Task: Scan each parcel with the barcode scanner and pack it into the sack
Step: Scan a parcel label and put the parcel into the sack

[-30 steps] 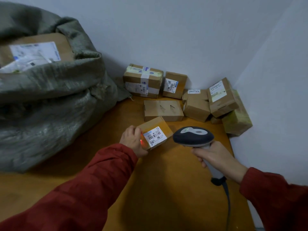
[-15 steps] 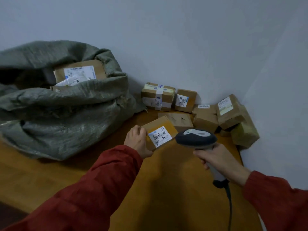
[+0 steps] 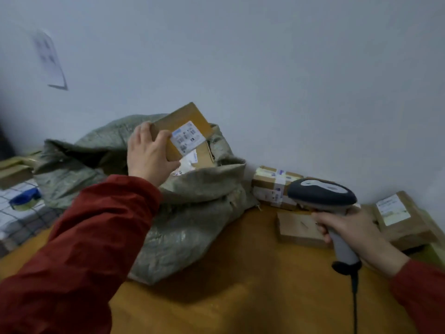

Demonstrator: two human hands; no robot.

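Observation:
My left hand (image 3: pixel 149 155) grips a small cardboard parcel (image 3: pixel 183 126) with a white barcode label, holding it tilted above the mouth of the grey-green woven sack (image 3: pixel 192 213). Inside the sack's opening another labelled box (image 3: pixel 199 156) shows. My right hand (image 3: pixel 349 227) grips the handle of the grey barcode scanner (image 3: pixel 322 195), held over the orange table (image 3: pixel 252 297) at the right, its head pointing left. Its black cable hangs down.
More cardboard parcels lie along the wall: a taped box (image 3: pixel 272 186), a flat box (image 3: pixel 296 229) under the scanner, a labelled box (image 3: pixel 397 215) at far right. Stacked boxes (image 3: pixel 14 169) and a checked cloth (image 3: pixel 16 213) sit left of the sack.
My left hand has lifted the labelled parcel off the table and carried it left and up to the sack's mouth. The view swung left; the scanner hand stayed roughly in place.

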